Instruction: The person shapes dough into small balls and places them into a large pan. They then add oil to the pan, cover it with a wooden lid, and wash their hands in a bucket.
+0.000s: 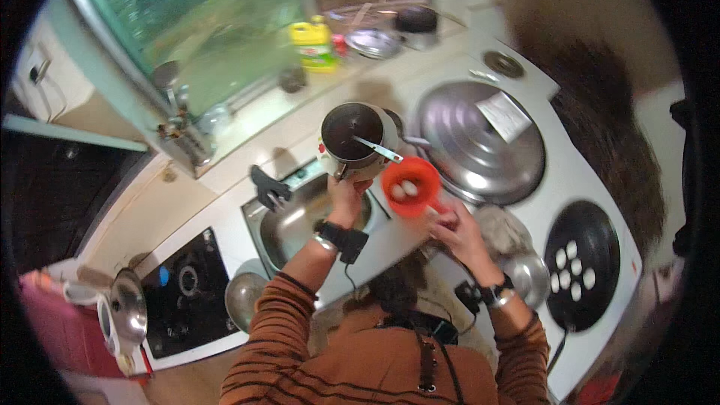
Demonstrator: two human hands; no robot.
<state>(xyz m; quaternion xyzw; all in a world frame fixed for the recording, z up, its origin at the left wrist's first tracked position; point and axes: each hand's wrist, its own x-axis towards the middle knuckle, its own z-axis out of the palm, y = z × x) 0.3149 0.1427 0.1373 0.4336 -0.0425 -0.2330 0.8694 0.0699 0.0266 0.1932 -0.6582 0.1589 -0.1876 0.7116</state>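
Note:
My left hand (347, 198) holds a patterned pot (360, 134) by its handle, above the edge of the steel sink. Dark contents fill the view into the pot, and a metal spoon (378, 149) leans out over its right rim. In my right hand (457, 228) is the handle of a red plastic cup (411, 185) with two white, rounded pieces inside. The cup is just right of and below the pot, close to the spoon's end. The right hand is slightly blurred.
A big metal lid (478, 143) bearing a paper packet lies at the right, beyond a black griddle (583, 267) with several white pieces. The steel sink (292, 225) lies under my left arm, a black cooktop (185, 292) further left. A yellow jug (315, 48) stands on the sill.

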